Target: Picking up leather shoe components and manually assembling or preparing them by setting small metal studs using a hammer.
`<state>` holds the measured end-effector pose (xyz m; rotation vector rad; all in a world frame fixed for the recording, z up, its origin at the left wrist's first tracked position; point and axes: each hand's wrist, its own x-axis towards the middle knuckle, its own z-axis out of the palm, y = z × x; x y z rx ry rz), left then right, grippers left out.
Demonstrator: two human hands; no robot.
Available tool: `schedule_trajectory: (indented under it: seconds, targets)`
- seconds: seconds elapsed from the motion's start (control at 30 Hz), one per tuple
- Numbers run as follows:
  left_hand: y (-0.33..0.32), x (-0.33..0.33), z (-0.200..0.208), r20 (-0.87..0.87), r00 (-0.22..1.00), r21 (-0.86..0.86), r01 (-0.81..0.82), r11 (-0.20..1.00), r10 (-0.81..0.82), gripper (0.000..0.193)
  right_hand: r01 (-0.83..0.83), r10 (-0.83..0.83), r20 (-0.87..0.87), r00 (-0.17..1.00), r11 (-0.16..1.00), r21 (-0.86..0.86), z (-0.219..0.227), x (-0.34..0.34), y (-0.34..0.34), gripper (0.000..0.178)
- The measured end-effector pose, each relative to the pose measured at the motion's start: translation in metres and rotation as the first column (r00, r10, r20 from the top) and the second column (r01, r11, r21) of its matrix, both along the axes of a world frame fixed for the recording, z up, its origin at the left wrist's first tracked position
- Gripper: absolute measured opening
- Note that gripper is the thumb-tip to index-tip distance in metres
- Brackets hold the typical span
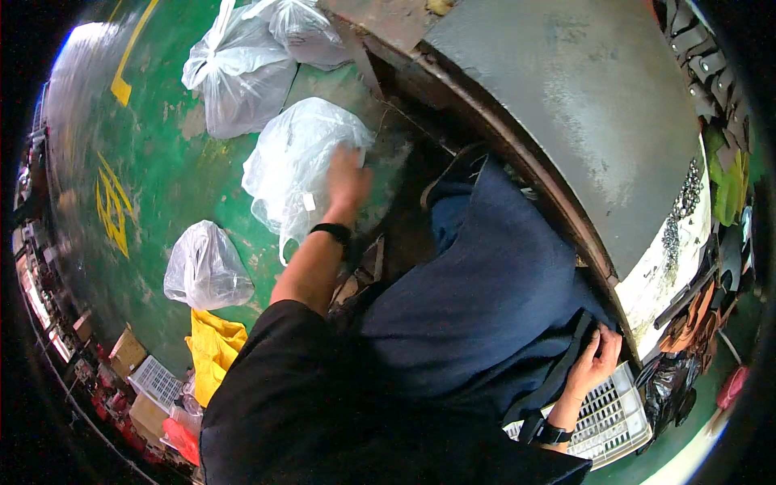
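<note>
My left hand [347,184] reaches forward to a translucent white plastic bag [303,158] on the green floor. Motion smears its fingers at the bag's right side, so I cannot tell whether they grip it. My right hand [594,364] is down at the right, beside dark blue cloth [485,283] that drapes over my legs. Its fingers are curled closed next to a dark strap-like strip [558,376]; what they hold, if anything, is hidden.
Knotted plastic bags [242,89] and a smaller filled bag [208,267] lie on the floor, near yellow cloth [213,352]. A grey-topped worktable [566,105] curves along my right. Below my right hand is a white slatted crate [610,420]; leather-like scraps [699,323] hang farther right.
</note>
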<state>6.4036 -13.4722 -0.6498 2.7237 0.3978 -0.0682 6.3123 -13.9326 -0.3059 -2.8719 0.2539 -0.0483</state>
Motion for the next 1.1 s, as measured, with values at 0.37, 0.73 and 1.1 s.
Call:
schedule_trajectory:
  seconds: [0.37, 0.73, 1.1]
  targets:
    - [0.174, -0.053, -0.016, -0.678, 0.710, -0.166, -0.402, 0.900, 0.192, 0.073, 0.051, -0.051, -0.011, 0.999, 0.999, -0.011, -0.002, 0.007, 0.003, 0.014]
    - [0.036, -0.009, 0.212, -0.375, 0.903, -0.927, -0.369, -0.069, 0.209, 0.031, -0.434, 0.630, -0.120, 0.768, 0.649, 0.625, 0.060, 0.108, 0.215, 0.088]
    - [0.046, -0.016, 0.358, 0.075, 0.989, -0.997, 0.074, 0.012, 0.127, 0.066, -0.201, 0.476, 0.047, 0.878, 0.277, 0.940, -0.033, 0.149, 0.299, 0.026]
